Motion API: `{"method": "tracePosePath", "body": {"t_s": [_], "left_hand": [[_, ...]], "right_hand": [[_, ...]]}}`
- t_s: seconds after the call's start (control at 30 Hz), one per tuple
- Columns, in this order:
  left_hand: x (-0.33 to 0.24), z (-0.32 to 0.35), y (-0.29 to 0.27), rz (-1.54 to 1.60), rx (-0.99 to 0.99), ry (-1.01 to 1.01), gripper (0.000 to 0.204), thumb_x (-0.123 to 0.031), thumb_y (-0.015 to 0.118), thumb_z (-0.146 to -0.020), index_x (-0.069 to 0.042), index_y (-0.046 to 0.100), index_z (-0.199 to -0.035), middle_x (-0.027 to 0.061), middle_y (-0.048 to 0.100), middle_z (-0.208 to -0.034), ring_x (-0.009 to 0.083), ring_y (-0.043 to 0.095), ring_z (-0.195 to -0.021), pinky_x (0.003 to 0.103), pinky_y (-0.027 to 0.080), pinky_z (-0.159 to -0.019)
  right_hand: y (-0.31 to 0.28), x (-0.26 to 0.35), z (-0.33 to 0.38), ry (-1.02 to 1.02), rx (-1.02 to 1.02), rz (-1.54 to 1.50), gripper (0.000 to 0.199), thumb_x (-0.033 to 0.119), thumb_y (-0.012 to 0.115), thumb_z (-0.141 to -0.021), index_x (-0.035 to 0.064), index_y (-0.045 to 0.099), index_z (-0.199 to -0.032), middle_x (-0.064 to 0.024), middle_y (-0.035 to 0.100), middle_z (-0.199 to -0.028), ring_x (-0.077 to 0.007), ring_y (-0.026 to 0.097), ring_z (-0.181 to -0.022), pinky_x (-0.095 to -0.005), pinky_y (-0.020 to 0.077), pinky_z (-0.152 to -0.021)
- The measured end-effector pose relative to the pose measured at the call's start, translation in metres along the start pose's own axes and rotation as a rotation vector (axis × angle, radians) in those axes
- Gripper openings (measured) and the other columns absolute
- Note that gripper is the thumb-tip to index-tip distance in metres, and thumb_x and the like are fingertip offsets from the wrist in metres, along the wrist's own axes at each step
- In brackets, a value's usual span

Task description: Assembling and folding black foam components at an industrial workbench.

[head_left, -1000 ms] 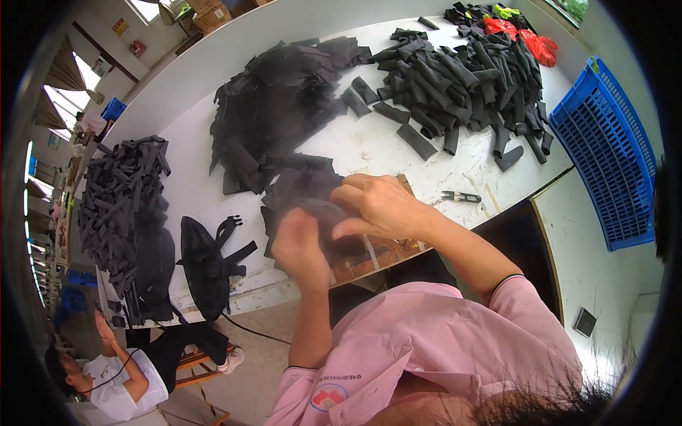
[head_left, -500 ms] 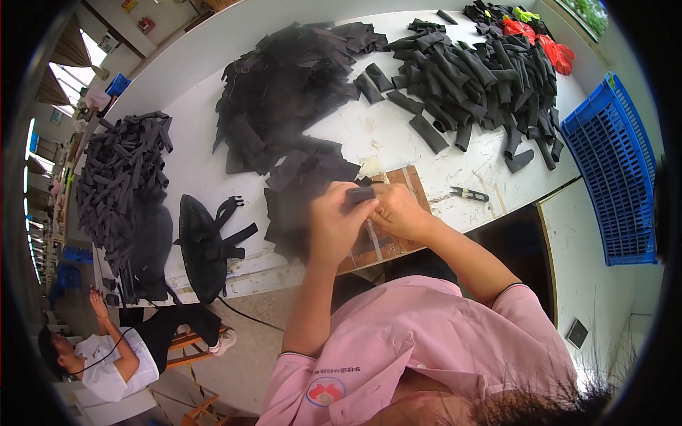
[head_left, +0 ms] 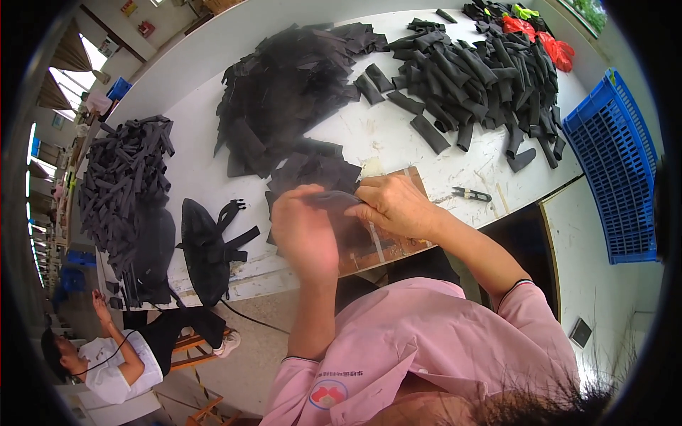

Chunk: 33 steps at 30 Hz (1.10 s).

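A dark piece of black fabric (head_left: pixel 342 206) is stretched between my hands, above a brown wooden board (head_left: pixel 415 186). My right hand (head_left: pixel 395 204) pinches its right end between thumb and bent fingers. At its left side is my left hand (head_left: pixel 304 231), slightly blurred, with fingers curled over the fabric's edge. Just beyond, loose flat black pieces (head_left: pixel 316 169) lie on the white table, partly hidden by my left hand. A small pair of thread snips (head_left: pixel 471 194) rests to the right of the board.
Flat black pieces (head_left: pixel 273 92) are heaped farther back; rolled black tubes (head_left: pixel 490 78) pile up at the right. Narrow black strips (head_left: pixel 124 170) and a black pouch with straps (head_left: pixel 206 248) lie left. A blue crate (head_left: pixel 616 170) stands right. A co-worker (head_left: pixel 117 358) sits lower left.
The black fabric, folded narrow in my hands before, is now spread wider. My left hand has moved left and turned, away from my right hand.
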State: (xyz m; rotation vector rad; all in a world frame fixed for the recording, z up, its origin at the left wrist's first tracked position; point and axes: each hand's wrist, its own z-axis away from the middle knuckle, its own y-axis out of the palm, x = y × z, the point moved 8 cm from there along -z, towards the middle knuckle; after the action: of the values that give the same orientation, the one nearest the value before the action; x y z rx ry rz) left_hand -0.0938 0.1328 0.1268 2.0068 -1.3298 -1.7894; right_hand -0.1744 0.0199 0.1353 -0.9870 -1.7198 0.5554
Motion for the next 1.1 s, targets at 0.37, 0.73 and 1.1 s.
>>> {"method": "tracePosePath", "body": {"t_s": [0.37, 0.73, 1.1], "left_hand": [[0.004, 0.009, -0.010, -0.154, 0.041, 0.021, 0.011, -0.008, 0.055, -0.089, 0.000, 0.059, -0.096, 0.0103, 0.062, -0.098, 0.0159, 0.057, -0.089, 0.031, 0.043, -0.086], [-0.005, -0.030, -0.037, -0.473, -0.035, 0.018, 0.009, -0.005, 0.053, -0.089, 0.001, 0.058, -0.092, 0.0102, 0.063, -0.090, 0.0125, 0.057, -0.079, 0.025, 0.044, -0.073], [0.146, -0.150, -0.069, -2.072, 0.206, -0.430, 0.032, -0.026, 0.064, -0.076, 0.000, 0.064, -0.094, 0.0196, 0.064, -0.100, 0.0340, 0.062, -0.095, 0.041, 0.051, -0.080]], "right_hand": [[0.016, -0.005, 0.011, -0.022, -0.080, -0.067, 0.032, 0.031, 0.058, -0.085, 0.0042, 0.053, -0.068, -0.0101, 0.054, -0.063, -0.0328, 0.055, -0.059, -0.0407, 0.0410, -0.050], [-0.013, -0.005, -0.013, 0.155, 0.065, -0.745, 0.045, 0.038, 0.053, -0.090, 0.0030, 0.057, -0.062, -0.0057, 0.052, -0.051, -0.0204, 0.056, -0.052, -0.0336, 0.0427, -0.052], [0.011, -0.120, 0.082, 0.731, -0.369, -1.180, 0.057, 0.052, 0.034, -0.094, 0.0022, 0.060, -0.085, -0.0017, 0.052, -0.062, -0.0097, 0.049, -0.054, -0.0220, 0.0392, -0.052]]}}
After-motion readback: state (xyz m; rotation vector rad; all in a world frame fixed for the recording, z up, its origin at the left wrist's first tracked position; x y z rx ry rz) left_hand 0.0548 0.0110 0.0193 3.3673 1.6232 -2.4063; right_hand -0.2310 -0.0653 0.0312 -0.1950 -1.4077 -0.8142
